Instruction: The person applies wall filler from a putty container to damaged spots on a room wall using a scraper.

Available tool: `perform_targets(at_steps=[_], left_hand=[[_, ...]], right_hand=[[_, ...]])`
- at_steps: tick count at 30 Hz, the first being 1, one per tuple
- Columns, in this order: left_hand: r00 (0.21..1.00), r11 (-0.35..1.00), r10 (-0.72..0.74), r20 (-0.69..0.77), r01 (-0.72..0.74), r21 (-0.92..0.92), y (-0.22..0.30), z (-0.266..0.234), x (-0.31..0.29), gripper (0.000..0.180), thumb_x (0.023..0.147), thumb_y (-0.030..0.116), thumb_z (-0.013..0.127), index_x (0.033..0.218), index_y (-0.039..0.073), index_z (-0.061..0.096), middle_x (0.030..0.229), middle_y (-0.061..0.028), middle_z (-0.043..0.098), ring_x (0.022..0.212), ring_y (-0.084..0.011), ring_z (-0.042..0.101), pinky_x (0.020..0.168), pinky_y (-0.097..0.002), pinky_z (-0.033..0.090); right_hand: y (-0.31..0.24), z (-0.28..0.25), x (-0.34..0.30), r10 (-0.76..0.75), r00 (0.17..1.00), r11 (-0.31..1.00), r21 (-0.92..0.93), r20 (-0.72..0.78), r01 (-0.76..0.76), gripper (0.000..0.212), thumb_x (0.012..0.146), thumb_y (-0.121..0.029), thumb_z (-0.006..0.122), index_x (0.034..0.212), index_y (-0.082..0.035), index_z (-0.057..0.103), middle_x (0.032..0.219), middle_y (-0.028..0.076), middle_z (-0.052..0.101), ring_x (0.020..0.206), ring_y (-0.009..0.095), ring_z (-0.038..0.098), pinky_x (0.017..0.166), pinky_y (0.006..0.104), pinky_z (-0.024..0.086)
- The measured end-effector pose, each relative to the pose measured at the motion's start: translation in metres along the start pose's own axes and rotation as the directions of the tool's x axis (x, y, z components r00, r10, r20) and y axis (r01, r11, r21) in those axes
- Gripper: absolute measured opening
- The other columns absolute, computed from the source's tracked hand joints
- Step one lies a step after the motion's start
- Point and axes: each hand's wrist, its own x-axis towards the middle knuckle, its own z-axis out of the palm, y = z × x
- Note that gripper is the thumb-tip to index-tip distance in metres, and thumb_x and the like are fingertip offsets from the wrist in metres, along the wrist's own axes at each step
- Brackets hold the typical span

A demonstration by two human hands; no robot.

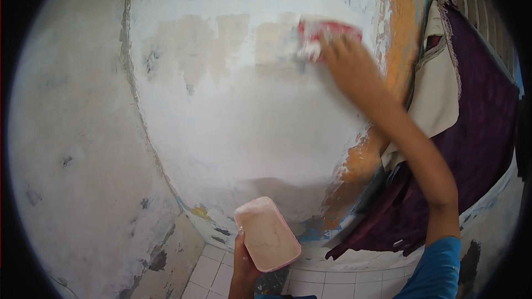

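Note:
My right hand [352, 69] is raised against the upper part of the wall, its fingers closed on a red scraper [338, 27] smeared with white paste. The scraper, a little blurred, meets the wall [238, 127] beside a band of fresh beige-looking patches [197, 44]. Lower down, my left hand [244, 263] grips a pale pink rectangular tub [287, 231] by its left side. Whitish residue coats the tub, and it is tilted in front of the wall's lower part. The fingers beneath the tub are hidden.
A strip of orange paint [403, 39] runs down the wall's right side. Beyond it hangs a dark purple cloth [476, 99] with a cream piece [440, 97]. A second rough wall [72, 133] meets the first at a cracked corner on the left. White tiles [213, 271] cover the floor.

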Motion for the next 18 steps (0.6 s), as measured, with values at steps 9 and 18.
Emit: perform_targets(at_steps=[9, 18], left_hand=[[0.991, 0.996, 0.077, -0.114, -0.082, -0.047, -0.037, -0.003, -0.015, 0.059, 0.106, 0.047, 0.039, 0.148, 0.006, 0.045, 0.136, -0.0168, 0.060, 0.121, -0.0330, 0.064, 0.101, -0.0499, 0.054], [0.969, 0.983, 0.176, -0.173, -0.181, -0.014, -0.054, -0.001, -0.028, 0.057, 0.108, 0.044, 0.038, 0.147, 0.002, 0.045, 0.138, -0.0162, 0.060, 0.123, -0.0302, 0.063, 0.104, -0.0461, 0.052]], right_hand=[[-0.041, -0.027, -0.042, -0.088, 0.989, 0.948, 0.297, -0.115, 0.119, 0.042, 0.089, -0.009, 0.062, 0.129, 0.002, 0.061, 0.114, 0.019, 0.064, 0.101, 0.029, 0.064, 0.087, 0.0385, 0.056], [-0.033, 0.007, -0.024, -0.214, 0.959, 0.976, -0.004, -0.185, 0.217, 0.021, 0.079, -0.007, 0.067, 0.098, 0.002, 0.066, 0.093, 0.011, 0.067, 0.087, 0.022, 0.066, 0.072, 0.0323, 0.057]])
